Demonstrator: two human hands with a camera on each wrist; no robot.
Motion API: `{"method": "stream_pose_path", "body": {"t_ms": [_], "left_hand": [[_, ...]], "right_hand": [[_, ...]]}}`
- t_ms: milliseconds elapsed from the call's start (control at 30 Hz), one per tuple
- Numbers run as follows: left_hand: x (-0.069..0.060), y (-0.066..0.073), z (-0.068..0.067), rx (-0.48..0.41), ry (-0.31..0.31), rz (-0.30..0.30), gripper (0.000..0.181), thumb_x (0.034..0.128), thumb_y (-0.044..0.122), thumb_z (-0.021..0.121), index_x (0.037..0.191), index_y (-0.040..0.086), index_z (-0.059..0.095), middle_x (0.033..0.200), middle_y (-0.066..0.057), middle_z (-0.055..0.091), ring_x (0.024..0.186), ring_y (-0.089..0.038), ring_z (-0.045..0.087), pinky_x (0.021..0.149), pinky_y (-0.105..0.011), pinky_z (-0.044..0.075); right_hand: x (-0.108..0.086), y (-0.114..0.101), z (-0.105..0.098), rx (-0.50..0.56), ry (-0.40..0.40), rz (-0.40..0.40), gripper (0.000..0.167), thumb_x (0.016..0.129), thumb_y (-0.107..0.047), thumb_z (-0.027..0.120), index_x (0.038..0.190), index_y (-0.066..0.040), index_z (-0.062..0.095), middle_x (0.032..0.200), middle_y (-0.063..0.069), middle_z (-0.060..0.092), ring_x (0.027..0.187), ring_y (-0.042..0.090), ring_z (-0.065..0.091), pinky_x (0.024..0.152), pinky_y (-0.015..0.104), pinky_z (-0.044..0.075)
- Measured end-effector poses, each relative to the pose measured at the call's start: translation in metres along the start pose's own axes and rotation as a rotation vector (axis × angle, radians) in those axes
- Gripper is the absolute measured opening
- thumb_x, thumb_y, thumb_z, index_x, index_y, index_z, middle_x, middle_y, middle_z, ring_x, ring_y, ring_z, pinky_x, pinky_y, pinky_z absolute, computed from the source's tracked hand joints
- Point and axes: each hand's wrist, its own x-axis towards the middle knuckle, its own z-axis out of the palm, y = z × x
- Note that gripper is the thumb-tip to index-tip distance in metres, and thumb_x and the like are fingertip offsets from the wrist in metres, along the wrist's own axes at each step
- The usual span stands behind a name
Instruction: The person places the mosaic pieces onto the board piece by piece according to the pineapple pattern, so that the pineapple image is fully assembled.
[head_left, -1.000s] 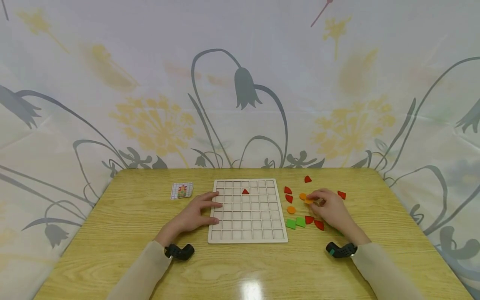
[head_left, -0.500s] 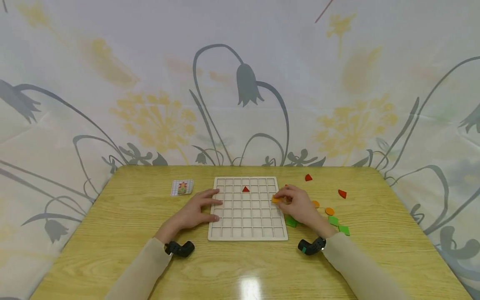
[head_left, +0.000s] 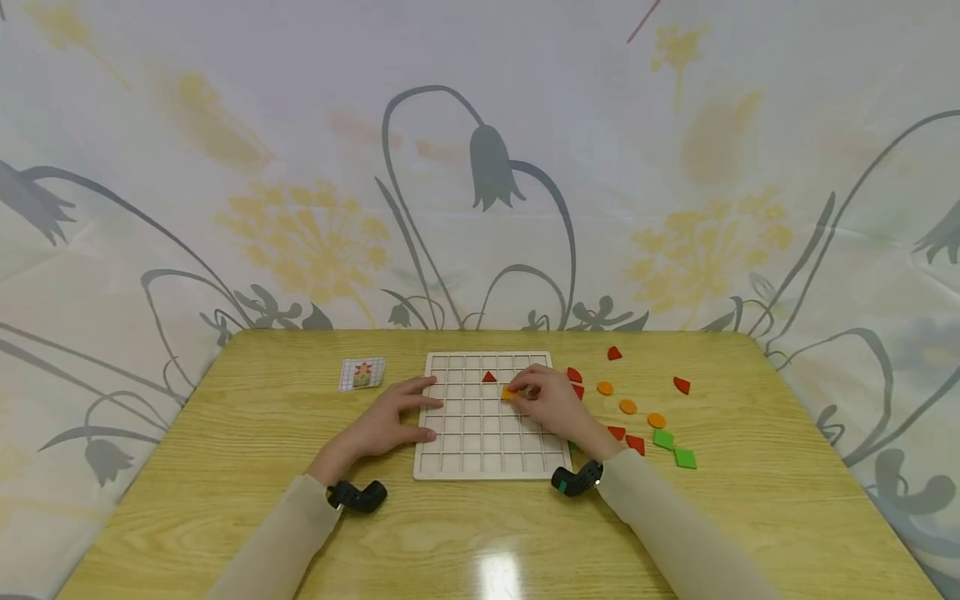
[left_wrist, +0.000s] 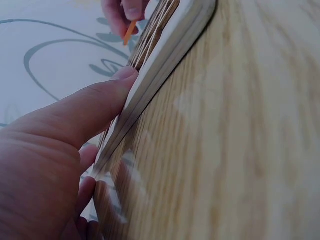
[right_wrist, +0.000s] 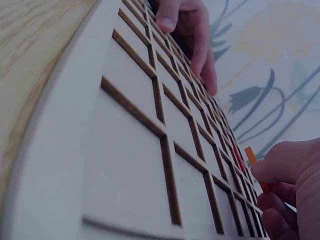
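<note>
A white grid board (head_left: 472, 423) lies flat on the table. My left hand (head_left: 381, 429) rests on its left edge with fingers spread, and the left wrist view shows the thumb (left_wrist: 95, 107) against the rim. Over the board's upper right part, my right hand (head_left: 557, 406) pinches a thin orange tile (head_left: 507, 392) between thumb and fingers. The right wrist view shows this tile (right_wrist: 250, 155) edge-on and tilted; whether it touches the board I cannot tell. A red triangle (head_left: 490, 377) sits in a cell near the top, just left of the tile.
A small card with a flower picture (head_left: 362, 375) lies left of the board. To the right are scattered several red quarter-round pieces (head_left: 682, 385), orange discs (head_left: 627, 407) and green squares (head_left: 663, 439). A patterned cloth (head_left: 315, 167) hangs behind the wooden table (head_left: 247, 433).
My right hand has moved left from the loose pieces to above the board, carrying the orange tile. The left hand has stayed on the board's edge.
</note>
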Motion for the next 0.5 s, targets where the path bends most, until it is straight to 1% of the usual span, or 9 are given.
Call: {"method": "stream_pose_path", "body": {"t_ms": [200, 300, 400, 500], "left_hand": [[0.0, 0.001, -0.001, 0.011, -0.001, -0.008, 0.048, 0.0898, 0.028, 0.076, 0.131, 0.007, 0.066, 0.157, -0.015, 0.035, 0.145, -0.042, 0.024, 0.112, -0.064, 0.023], [0.0, 0.001, -0.001, 0.013, -0.001, -0.007, 0.048, 0.0898, 0.029, 0.076, 0.132, 0.008, 0.066, 0.158, -0.015, 0.035, 0.145, -0.042, 0.024, 0.112, -0.064, 0.023], [0.001, 0.001, 0.0, 0.015, -0.003, -0.008, 0.048, 0.0899, 0.029, 0.076, 0.132, 0.008, 0.066, 0.158, -0.014, 0.035, 0.145, -0.042, 0.024, 0.112, -0.064, 0.023], [0.0, 0.001, 0.0, 0.017, 0.002, -0.005, 0.048, 0.09, 0.029, 0.076, 0.132, 0.008, 0.066, 0.158, -0.015, 0.035, 0.145, -0.042, 0.024, 0.112, -0.064, 0.023]], "right_hand": [[0.016, -0.001, 0.016, 0.014, -0.005, -0.018, 0.011, 0.088, -0.008, 0.075, 0.099, -0.01, 0.078, 0.104, -0.001, 0.068, 0.089, 0.016, 0.062, 0.074, 0.03, 0.053], [0.019, 0.002, 0.023, 0.041, -0.004, 0.001, 0.011, 0.089, -0.009, 0.074, 0.098, -0.013, 0.079, 0.103, -0.003, 0.068, 0.087, 0.014, 0.06, 0.074, 0.03, 0.052], [0.019, 0.005, 0.026, 0.072, 0.006, 0.041, 0.012, 0.089, -0.008, 0.073, 0.098, -0.015, 0.079, 0.103, -0.005, 0.068, 0.089, 0.013, 0.06, 0.076, 0.032, 0.051], [0.019, 0.005, 0.028, 0.095, 0.009, 0.065, 0.013, 0.088, -0.008, 0.073, 0.098, -0.014, 0.08, 0.104, -0.004, 0.068, 0.092, 0.015, 0.061, 0.079, 0.034, 0.051]]}}
